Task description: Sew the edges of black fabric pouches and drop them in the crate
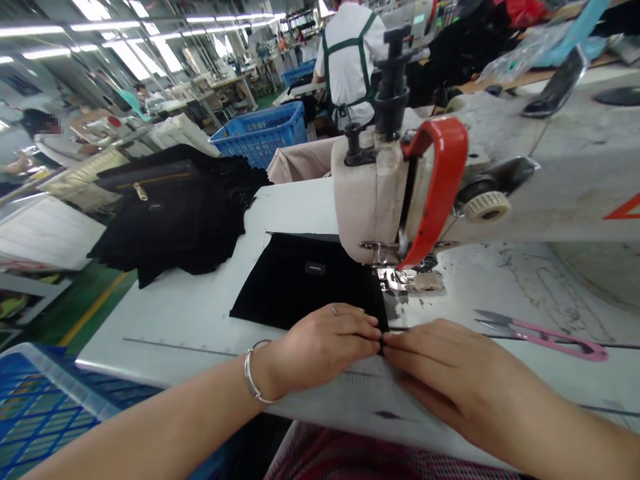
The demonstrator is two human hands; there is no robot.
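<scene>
A black fabric panel [280, 283] with a small dark label [315, 268] lies flat on the sewing table. Its right edge runs beside the presser foot [395, 280] of the sewing machine [367, 193]. My left hand [325, 343], with a ring and a silver bangle, presses on the panel's near right corner, its fingertips bent together over the cloth. My right hand [445, 367] meets it at that same corner, fingers held together and pinching the fabric edge. Whether the needle is in the cloth cannot be made out.
Pink-handled thread snips [555, 337] lie to the right. A pile of black fabric pieces [170, 220], one with a gold zipper, covers the table's left end. Blue baskets [265, 133] stand behind and at lower left. A person in a green apron [347, 60] stands beyond the machine.
</scene>
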